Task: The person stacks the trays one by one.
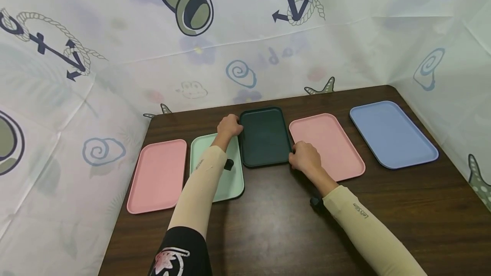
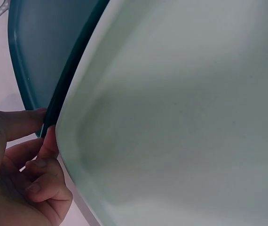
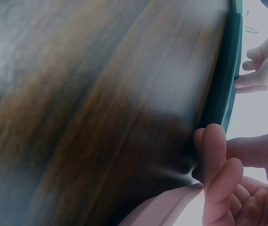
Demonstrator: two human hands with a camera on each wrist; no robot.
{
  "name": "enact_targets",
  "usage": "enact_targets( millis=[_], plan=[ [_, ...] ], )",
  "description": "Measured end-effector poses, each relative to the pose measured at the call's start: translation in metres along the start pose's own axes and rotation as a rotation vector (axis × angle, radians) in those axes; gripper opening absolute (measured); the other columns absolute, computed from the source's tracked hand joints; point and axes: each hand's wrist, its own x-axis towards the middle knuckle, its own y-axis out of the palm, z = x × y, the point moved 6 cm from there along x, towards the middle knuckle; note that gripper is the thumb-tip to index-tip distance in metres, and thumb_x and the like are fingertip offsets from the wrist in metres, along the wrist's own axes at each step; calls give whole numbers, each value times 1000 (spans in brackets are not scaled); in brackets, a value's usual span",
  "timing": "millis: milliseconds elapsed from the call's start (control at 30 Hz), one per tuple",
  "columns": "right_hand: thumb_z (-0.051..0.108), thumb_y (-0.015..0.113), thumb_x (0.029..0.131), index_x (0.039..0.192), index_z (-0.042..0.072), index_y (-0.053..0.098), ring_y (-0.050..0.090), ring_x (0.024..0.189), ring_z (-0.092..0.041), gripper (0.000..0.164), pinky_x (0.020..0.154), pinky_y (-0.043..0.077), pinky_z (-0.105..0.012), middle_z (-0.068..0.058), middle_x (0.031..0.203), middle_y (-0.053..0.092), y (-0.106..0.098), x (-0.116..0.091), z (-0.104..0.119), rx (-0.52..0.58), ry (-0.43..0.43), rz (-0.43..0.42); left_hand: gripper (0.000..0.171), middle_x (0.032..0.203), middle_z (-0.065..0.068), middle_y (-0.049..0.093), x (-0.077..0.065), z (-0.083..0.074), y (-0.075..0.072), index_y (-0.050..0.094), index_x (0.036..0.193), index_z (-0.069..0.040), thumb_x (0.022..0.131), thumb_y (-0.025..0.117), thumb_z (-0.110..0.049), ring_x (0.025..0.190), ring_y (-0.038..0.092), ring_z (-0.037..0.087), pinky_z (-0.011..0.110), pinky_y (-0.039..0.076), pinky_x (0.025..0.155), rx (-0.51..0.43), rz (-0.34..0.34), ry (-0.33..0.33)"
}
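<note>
Between left hand [image 1: 229,126] and right hand [image 1: 306,156], dark green tray [image 1: 265,137], both gripping opposite corners

Dark grn tray [image 1: 266,137]: rect., rounded corners, low raised rim, smooth flat base. It's face-up, long sides running approx. away from the person, mid-row on the brown wood counter [image 1: 268,216], betw. mint tray [image 1: 232,173] on L, just beside it, & pink tray [image 1: 326,139] on R. L grip [image 1: 229,126] pinches its rim nr far L corner; R grip [image 1: 305,156] pinches nr R corner. Can't tell if it's slightly raised.
</note>
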Motion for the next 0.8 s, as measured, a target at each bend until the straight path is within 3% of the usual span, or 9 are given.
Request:
enact_targets(
  millis=[167,267,400,467,633,700,800],
  plan=[
    [18,59,90,77,9,68,61,58,-19,18,53,43,-38,7,47,58,0,-1,1,-2,0,9,35,116,11,63,-2,1,0,63,127,-13,94,53,-19,87,56,29,42,44,71,-23,-2,6],
    [19,60,91,94,6,72,62,60,-19,18,55,46,-39,7,48,59,1,-2,1,3,2,21,41,124,11,62,-3,2,0,60,133,-14,94,54,-20,94,58,29,44,47,76,-33,-1,4],
    [21,60,93,124,1,65,63,62,-18,37,62,50,-41,7,49,60,1,-3,1,12,9,37,42,127,11,61,-7,1,-1,60,134,-15,93,54,-19,94,57,29,43,46,74,-35,-4,-2],
    [22,61,93,131,-1,60,63,61,-17,44,65,51,-41,7,50,60,2,-4,1,18,14,44,37,119,11,63,-10,0,-2,63,128,-14,92,54,-18,90,56,29,42,44,71,-31,6,-3],
    [23,62,94,135,-1,56,63,61,-17,49,65,50,-41,7,51,61,2,-6,1,27,20,44,43,131,11,59,-21,-7,-4,58,135,-10,94,56,-24,106,58,32,45,48,81,-5,31,9],
    [24,62,93,135,-1,57,64,64,-18,49,66,51,-42,7,51,60,2,-7,1,26,17,34,52,142,12,51,-27,-11,-4,51,143,-10,95,59,-28,116,56,33,48,48,85,-6,31,35],
    [24,63,93,134,0,58,64,66,-19,48,68,51,-43,8,50,60,1,-9,2,25,8,21,54,140,13,53,-39,-16,-6,49,144,-9,96,60,-30,116,57,31,47,49,84,-48,23,111]
  ],
)
